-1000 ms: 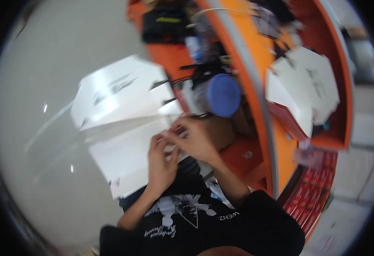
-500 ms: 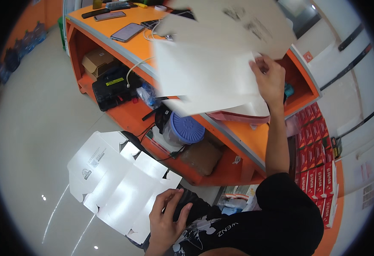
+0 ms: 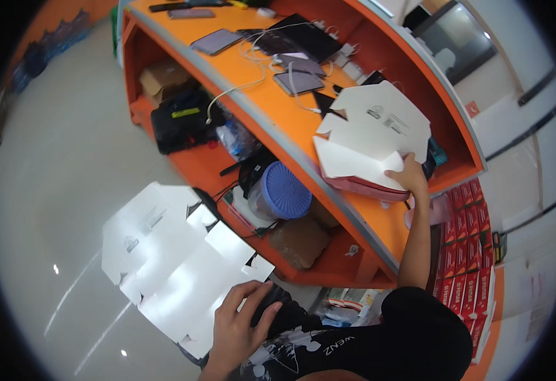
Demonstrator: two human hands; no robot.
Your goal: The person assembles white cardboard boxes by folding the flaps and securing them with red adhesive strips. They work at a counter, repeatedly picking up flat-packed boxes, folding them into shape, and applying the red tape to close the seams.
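Your orange counter [image 3: 379,222] runs beneath your right hand [image 3: 411,179], and red boxes [image 3: 462,254] are piled to that hand's right. One white cardboard box blank [image 3: 182,267] lies flat just left of your left hand [image 3: 240,330], flaps spread, so I'd say none of its folding is done. A stack of unfolded blanks [image 3: 367,127] sits under your right hand; can't tell if those fingers pinch the top one. Left fingers are apart, holding nothing.

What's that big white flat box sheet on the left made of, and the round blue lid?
White flat box sheet: probably thin cardboard, glossy, with cut tabs and bright reflections.
Round blue lid: likely plastic, slightly shiny; its even ridges look moulded.
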